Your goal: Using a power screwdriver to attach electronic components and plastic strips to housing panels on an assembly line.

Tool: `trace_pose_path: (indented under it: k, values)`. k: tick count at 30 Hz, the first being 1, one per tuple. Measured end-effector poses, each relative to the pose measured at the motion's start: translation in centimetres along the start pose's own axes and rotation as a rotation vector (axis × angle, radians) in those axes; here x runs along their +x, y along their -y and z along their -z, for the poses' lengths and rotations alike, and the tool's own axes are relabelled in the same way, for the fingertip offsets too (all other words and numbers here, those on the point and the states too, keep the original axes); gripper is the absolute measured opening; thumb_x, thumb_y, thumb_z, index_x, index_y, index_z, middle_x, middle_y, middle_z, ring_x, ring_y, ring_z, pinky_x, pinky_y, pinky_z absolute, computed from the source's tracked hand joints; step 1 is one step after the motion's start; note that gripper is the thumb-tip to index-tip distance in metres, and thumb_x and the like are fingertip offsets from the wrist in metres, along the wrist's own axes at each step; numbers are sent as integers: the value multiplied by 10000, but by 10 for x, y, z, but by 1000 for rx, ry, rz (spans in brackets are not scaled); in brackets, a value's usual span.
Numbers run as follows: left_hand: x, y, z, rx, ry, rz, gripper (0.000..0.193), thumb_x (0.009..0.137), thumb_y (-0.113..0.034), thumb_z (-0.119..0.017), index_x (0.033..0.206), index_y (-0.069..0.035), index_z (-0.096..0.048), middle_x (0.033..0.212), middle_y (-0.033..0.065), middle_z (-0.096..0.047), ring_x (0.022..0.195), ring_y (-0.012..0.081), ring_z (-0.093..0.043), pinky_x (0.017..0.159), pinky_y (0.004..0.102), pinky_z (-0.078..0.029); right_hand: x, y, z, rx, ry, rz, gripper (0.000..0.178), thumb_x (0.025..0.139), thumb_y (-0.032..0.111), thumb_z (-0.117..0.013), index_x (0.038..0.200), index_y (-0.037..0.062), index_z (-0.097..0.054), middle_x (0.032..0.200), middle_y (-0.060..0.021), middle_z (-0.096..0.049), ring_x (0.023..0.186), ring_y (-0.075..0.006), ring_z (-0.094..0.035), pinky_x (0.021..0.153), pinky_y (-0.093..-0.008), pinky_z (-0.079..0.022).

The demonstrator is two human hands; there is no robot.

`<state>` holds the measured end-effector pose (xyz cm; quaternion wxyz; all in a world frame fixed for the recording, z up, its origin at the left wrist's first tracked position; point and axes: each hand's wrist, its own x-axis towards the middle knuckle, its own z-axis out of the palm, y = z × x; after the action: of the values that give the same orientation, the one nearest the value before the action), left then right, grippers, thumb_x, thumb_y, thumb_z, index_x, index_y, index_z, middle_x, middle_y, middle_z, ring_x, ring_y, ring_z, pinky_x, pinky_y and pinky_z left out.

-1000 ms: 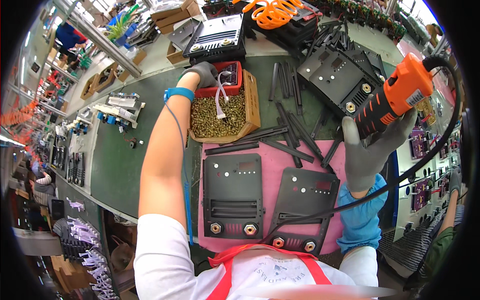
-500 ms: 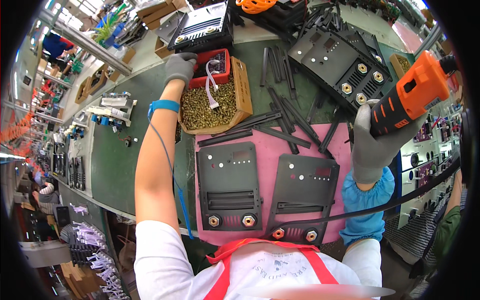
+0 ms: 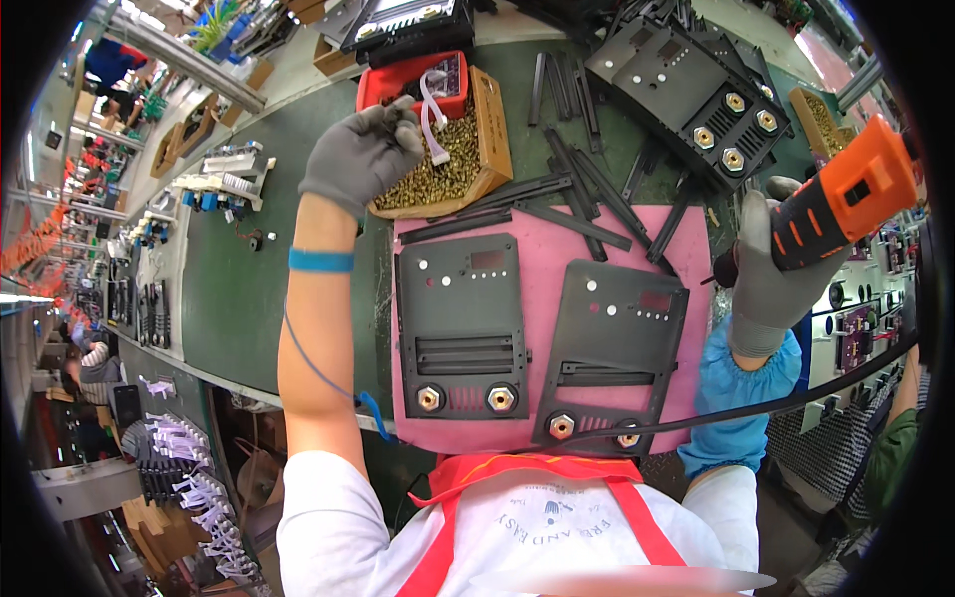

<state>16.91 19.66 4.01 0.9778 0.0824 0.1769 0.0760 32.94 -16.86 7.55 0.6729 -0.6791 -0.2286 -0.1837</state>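
My gloved left hand (image 3: 360, 157) is over the near left part of a cardboard box of small brass screws (image 3: 438, 179). Its fingers are curled and pinched together near the front of a red plastic bin (image 3: 373, 88); what they hold, if anything, is too small to name. At the right, my gloved right hand (image 3: 776, 274) is wrapped round the handle of an orange and black power screwdriver (image 3: 841, 204), its cable crossing toward my apron. Two black front panels, a left one (image 3: 460, 318) and a right one (image 3: 615, 338), lie on a pink mat with brass connectors at their near ends.
Loose black strips (image 3: 587, 194) are scattered beyond the panels. More black panels (image 3: 686, 99) with brass connectors lie stacked at the back right. A white cable with a connector (image 3: 435, 139) hangs from the red bin. The black cable (image 3: 766, 403) spans the right side.
My left hand has come back from the far side of the red bin toward me, its fingers now curled. The right hand with the power screwdriver has shifted slightly right and turned.
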Motion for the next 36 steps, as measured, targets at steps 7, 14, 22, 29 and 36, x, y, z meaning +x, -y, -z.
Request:
trace_pose_path:
  k: [7, 14, 22, 29, 36]
  values:
    - [-80, 163, -8, 283, -103, 23, 332, 1018, -154, -468, 1286, 41, -489, 1046, 88, -549, 858, 139, -523, 717, 229, -465, -10, 21, 33, -73, 311, -142, 202, 775, -39, -611, 964, -17, -543, 887, -90, -601, 746, -160, -619, 702, -289, -517]
    - [-96, 260, 12, 176, -44, 188, 349, 979, -158, -563, 1288, -10, -497, 1041, 34, -508, 818, 98, -440, 689, 227, -417, -29, 17, 67, 589, 510, -132, 236, 819, 74, -559, 1031, -24, -524, 902, -80, -526, 739, -154, -522, 700, -319, -448]
    - [-87, 290, 18, 348, -47, 247, 383, 1012, -384, -497, 1170, -36, -524, 897, 28, -505, 653, 84, -398, 558, 237, -350, -39, 103, 87, -1220, 962, 476, 349, 862, 257, -612, 1091, 11, -521, 767, -42, -521, 657, -145, -559, 627, -290, -500]
    - [-91, 290, 18, 327, -60, 220, 427, 994, -422, -523, 1153, -26, -538, 896, 21, -507, 712, 91, -469, 580, 227, -410, -39, 129, 63, -1624, 1170, 652, 453, 919, 415, -596, 1142, 28, -514, 651, -26, -507, 601, -147, -587, 584, -266, -534]
    - [-91, 292, 15, 283, -112, 208, 373, 1007, -375, -519, 1142, -28, -541, 870, 11, -494, 703, 91, -453, 582, 221, -393, -43, 114, 79, -1435, 1168, 728, 345, 929, 296, -624, 1134, 34, -534, 730, -34, -552, 559, -135, -581, 550, -249, -531]
